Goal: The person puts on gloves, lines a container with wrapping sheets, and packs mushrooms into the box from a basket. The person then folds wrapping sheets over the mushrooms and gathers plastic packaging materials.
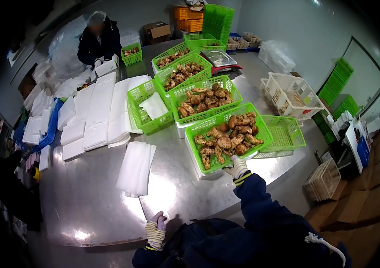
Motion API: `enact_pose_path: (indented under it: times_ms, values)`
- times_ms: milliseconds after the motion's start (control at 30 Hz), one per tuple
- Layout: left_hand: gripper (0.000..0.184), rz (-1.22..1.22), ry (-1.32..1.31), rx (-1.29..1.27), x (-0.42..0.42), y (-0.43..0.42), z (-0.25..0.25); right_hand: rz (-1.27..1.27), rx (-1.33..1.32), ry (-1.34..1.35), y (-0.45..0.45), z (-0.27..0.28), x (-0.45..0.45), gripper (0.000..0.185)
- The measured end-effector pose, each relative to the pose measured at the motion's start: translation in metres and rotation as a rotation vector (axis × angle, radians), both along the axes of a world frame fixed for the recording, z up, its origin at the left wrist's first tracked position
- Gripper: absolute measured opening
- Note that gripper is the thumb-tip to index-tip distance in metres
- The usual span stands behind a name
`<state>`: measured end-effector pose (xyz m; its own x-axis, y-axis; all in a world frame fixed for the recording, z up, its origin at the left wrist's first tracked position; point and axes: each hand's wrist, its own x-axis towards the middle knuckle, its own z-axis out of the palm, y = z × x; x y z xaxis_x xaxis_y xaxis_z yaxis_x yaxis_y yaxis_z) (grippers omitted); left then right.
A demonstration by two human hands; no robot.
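Shiny metal tbl (87, 201) w/ green mushroom bskts (261, 123), grey wall (279, 22) bhnd.

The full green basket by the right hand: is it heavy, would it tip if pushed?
Probably fairly heavy: the green basket is piled with mushrooms. Being wide and low, it likely won't tip easily, but loose mushrooms might tumble.

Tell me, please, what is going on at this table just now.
The wearer's right hand, in a striped glove, is at the near edge of the closest green basket, which holds brown mushrooms. The left hand, also gloved, is near the table's front edge, with nothing visible in it. More baskets of mushrooms stand behind the first, and white sheets lie to the left. Across the table, another person has both hands at a white box.
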<state>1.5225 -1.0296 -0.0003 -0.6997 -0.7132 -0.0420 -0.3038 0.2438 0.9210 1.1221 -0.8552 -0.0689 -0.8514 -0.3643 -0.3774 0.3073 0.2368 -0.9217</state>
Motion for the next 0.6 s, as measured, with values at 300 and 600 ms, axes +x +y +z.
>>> enact_pose_path:
  times_ms: [300, 600]
  values:
    - [0.034, 0.008, 0.027, 0.021, -0.039, -0.027, -0.009, 0.090, -0.314, -0.313, 0.040, 0.055, 0.135, 0.047]
    - [0.043, -0.052, 0.048, 0.203, -0.045, -0.072, -0.066, 0.565, 0.632, 0.458, 0.003, 0.092, 0.131, 0.049]
